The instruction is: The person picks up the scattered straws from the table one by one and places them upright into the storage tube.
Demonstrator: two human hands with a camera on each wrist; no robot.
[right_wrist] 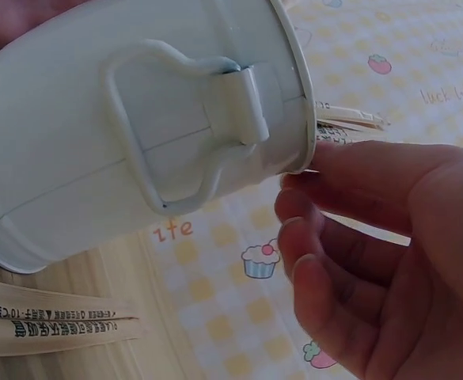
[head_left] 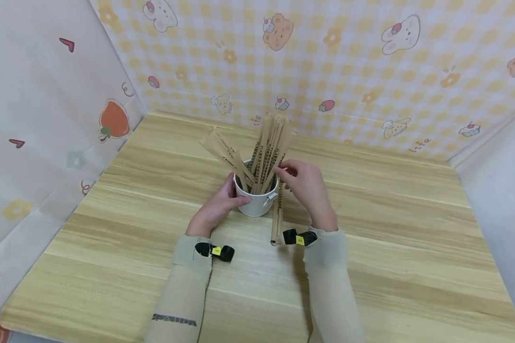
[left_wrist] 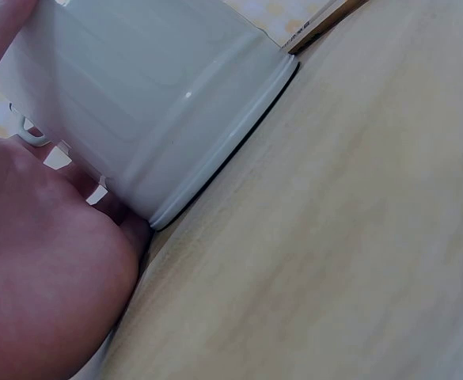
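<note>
A white metal cup [head_left: 257,202] stands mid-table and holds several brown paper-wrapped chopstick packets [head_left: 268,147] that fan upward. My left hand [head_left: 225,199] grips the cup's left side; in the left wrist view my palm [left_wrist: 41,277] presses against the cup wall [left_wrist: 152,103]. My right hand [head_left: 284,169] reaches to the rim from the right and pinches one packet among the bunch. The right wrist view shows its curled fingers [right_wrist: 350,237] beside the cup [right_wrist: 96,158] and its handle [right_wrist: 176,127], with packet tips [right_wrist: 350,120] past the rim.
One more wrapped packet [head_left: 277,216] lies flat on the wooden table [head_left: 390,228] just right of the cup, also seen as packets [right_wrist: 49,321] under it. Patterned walls [head_left: 347,71] close in the back and both sides.
</note>
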